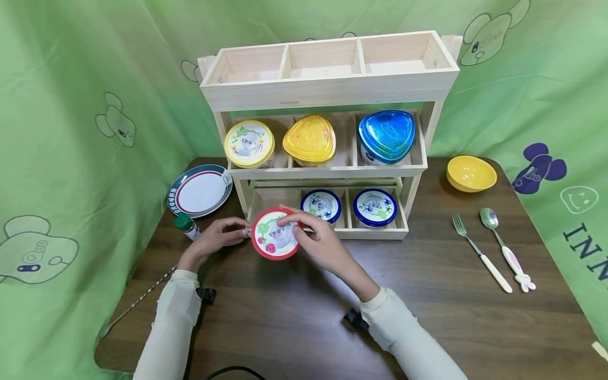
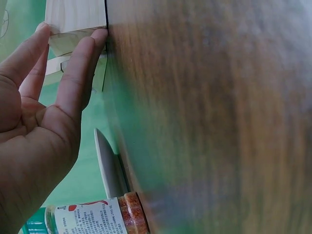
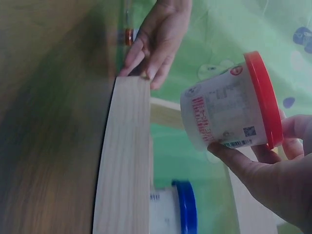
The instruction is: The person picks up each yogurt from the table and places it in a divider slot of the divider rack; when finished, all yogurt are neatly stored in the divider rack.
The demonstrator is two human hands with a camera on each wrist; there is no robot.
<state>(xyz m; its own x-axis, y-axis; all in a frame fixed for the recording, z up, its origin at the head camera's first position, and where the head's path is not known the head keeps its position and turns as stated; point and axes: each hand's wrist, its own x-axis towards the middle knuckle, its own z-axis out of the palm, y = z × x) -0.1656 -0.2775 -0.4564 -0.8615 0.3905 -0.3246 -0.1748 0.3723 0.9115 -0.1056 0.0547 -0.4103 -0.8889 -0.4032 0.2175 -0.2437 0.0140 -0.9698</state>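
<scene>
My right hand (image 1: 319, 240) grips a white tub with a red lid (image 1: 275, 235), fingers and thumb around it. In the right wrist view, the tub (image 3: 224, 105) is tilted and raised beside the wooden shelf's bottom tier (image 3: 124, 161). My left hand (image 1: 217, 240) is at the left front corner of that tier. Its thumb and fingers pinch the end of the front board (image 2: 75, 17), thumb on one edge and fingers on the other. Two blue-lidded tubs stand in the bottom tier, one in the middle compartment (image 1: 321, 205) and one on the right (image 1: 375, 207).
The middle tier holds a yellow-lidded round tub (image 1: 249, 143), a golden-lidded tub (image 1: 310, 140) and a blue-lidded tub (image 1: 387, 136). At left are a plate (image 1: 201, 190) and a green-capped spice jar (image 1: 187, 226). A yellow bowl (image 1: 471, 173), fork (image 1: 481, 253) and spoon (image 1: 507, 250) lie right.
</scene>
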